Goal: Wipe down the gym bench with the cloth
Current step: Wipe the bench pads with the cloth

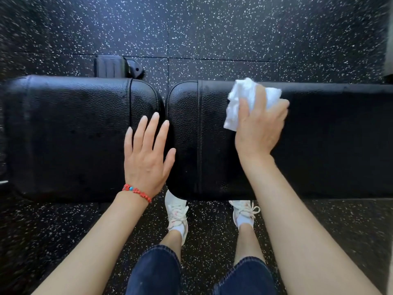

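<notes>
Pressing the white cloth (240,101) onto the right pad of the gym bench (319,145), toward its far edge, I hold it bunched in my right hand (260,126), fingers curled round it. My left hand (147,150) lies flat with straight fingers on the left pad near the gap between the two pads, holding nothing. I judge the wiping only partway through: the near side of this pad and the whole left pad look yet to be covered, though I can't tell clean from unwiped
</notes>
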Motion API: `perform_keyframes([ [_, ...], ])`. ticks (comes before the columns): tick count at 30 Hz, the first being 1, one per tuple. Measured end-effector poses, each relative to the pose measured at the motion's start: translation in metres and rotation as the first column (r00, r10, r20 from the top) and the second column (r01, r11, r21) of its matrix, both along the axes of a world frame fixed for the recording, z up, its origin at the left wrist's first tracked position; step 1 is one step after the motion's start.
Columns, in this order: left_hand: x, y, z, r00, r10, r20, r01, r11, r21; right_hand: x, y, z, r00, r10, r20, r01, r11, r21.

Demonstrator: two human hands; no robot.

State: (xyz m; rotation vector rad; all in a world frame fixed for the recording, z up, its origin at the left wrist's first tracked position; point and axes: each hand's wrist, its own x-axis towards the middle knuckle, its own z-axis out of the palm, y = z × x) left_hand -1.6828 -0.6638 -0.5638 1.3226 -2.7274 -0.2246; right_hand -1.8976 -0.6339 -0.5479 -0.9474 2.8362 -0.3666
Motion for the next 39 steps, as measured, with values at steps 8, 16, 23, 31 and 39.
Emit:
perform_keyframes([
  [8, 0.031, -0.008, -0.004, 0.998, -0.048, 0.042, 0.048, 0.999, -0.021, 0.055, 0.004, -0.005, 0.966, 0.254, -0.049, -0.256, 0.964, -0.068],
  [16, 0.036, -0.003, -0.006, 1.0, -0.02, -0.006, 0.019, 0.999, -0.045, 0.03, 0.03, -0.003, 0.99, -0.106, 0.095, 0.11, 0.993, -0.039],
  [23, 0.053, 0.017, -0.008, 0.999, 0.05, -0.017, -0.051, 0.997, -0.054, 0.09, 0.034, -0.011, 0.946, 0.31, -0.093, -0.319, 0.942, -0.101],
  [31, 0.064, 0.031, -0.013, 0.995, 0.094, -0.045, -0.097, 0.993, -0.072, 0.04, 0.087, -0.005, 0.992, -0.042, 0.118, 0.051, 0.996, -0.075],
  [39, 0.063, 0.031, -0.016, 0.994, 0.103, -0.047, -0.108, 0.989, -0.104, 0.119, 0.093, -0.015, 0.97, 0.238, -0.045, -0.242, 0.958, -0.154],
])
